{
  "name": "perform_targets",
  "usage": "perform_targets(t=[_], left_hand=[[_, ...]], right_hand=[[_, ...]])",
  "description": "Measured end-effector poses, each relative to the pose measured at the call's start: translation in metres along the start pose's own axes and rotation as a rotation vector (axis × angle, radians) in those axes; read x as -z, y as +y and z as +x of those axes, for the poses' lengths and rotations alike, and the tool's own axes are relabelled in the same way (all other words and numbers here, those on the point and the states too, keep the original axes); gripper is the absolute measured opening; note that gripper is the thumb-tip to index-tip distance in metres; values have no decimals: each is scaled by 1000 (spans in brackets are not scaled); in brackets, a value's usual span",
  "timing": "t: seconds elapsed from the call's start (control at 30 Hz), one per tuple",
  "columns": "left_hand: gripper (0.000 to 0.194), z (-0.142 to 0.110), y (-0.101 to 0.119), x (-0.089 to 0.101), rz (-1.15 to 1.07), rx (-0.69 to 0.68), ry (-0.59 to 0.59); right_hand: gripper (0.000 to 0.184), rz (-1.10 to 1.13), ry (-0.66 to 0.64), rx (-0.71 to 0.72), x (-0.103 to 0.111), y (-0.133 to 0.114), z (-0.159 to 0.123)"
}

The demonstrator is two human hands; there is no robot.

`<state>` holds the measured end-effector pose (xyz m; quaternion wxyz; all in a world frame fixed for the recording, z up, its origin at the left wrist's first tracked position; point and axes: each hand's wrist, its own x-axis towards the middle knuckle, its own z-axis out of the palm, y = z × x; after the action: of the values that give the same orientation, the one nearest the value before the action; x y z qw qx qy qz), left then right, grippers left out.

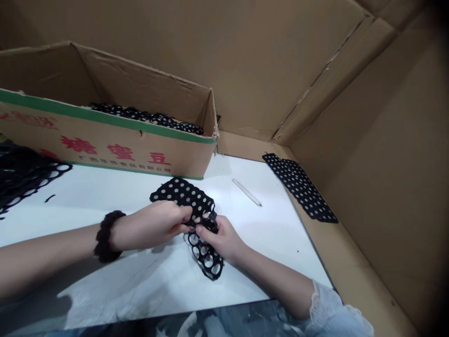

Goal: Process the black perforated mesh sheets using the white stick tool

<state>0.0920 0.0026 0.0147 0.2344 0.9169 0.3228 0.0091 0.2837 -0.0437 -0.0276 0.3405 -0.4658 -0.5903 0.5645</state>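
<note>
A black rubber sheet [182,193] with rows of round holes lies on the white table [105,196], in front of me. My left hand [154,224], with a dark scrunchie on its wrist, pinches the sheet's near edge with closed fingers. My right hand [219,236] grips the same sheet from the right, fingers curled into its holes. The part of the sheet below my hands [206,260] shows open rings; the far part has white-filled dots.
An open cardboard box [105,140] with red print holds more black perforated pieces. A heap of black ring scrap [21,173] lies at the left. A stack of dotted sheets [300,187] sits at the right, a white stick [246,192] near it. Cardboard walls surround the table.
</note>
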Motion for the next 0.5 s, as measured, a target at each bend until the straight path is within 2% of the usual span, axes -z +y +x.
perform_targets(t=[0.17, 0.33, 0.5], left_hand=[[24, -4, -2, 4, -191, 13, -30], [22, -7, -2, 9, -266, 35, -51], [19, 3, -10, 12, -657, 136, -291]], right_hand=[[16, 0, 5, 21, -1, 0, -1], [18, -1, -25, 21, -1, 1, -2], [20, -28, -65, 30, 0, -1, -1]])
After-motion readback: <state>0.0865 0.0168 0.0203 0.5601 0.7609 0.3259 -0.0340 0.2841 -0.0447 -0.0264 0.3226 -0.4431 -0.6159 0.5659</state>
